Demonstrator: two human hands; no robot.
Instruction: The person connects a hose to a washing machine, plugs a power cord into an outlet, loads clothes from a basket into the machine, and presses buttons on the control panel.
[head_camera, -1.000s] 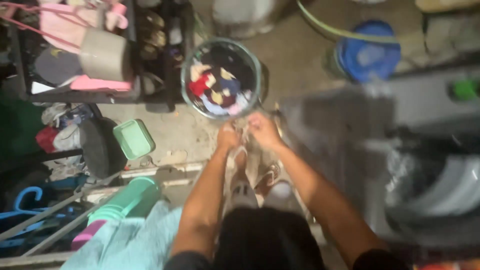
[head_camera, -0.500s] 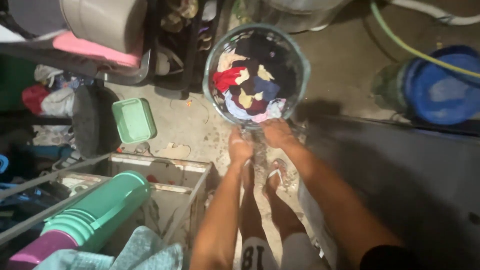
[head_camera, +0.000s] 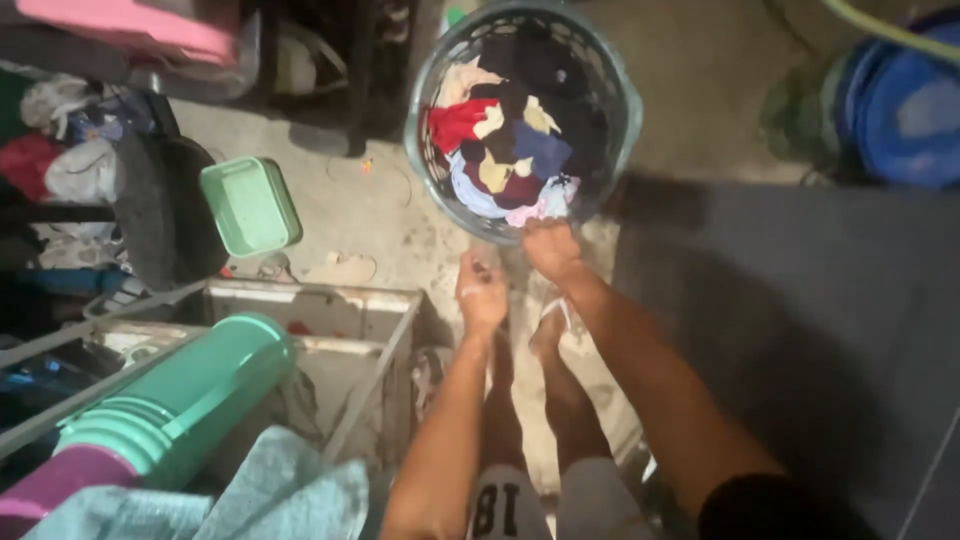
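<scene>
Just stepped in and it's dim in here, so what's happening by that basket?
A person stands over a round laundry basket full of mixed clothes on the concrete floor. The right hand is at the basket's near rim, fingers on a pale garment at the edge. The left hand hangs loosely closed just short of the basket, and whether it holds anything is unclear. A green tub sits to the left.

laundry basket (head_camera: 612, 95) on floor ahead of feet, clothes (head_camera: 505, 150) piled in it, right hand (head_camera: 551, 247) at its near rim, left hand (head_camera: 482, 293) just beside and nearer, small tub (head_camera: 249, 205) left of basket, barrel (head_camera: 905, 100) far right
</scene>
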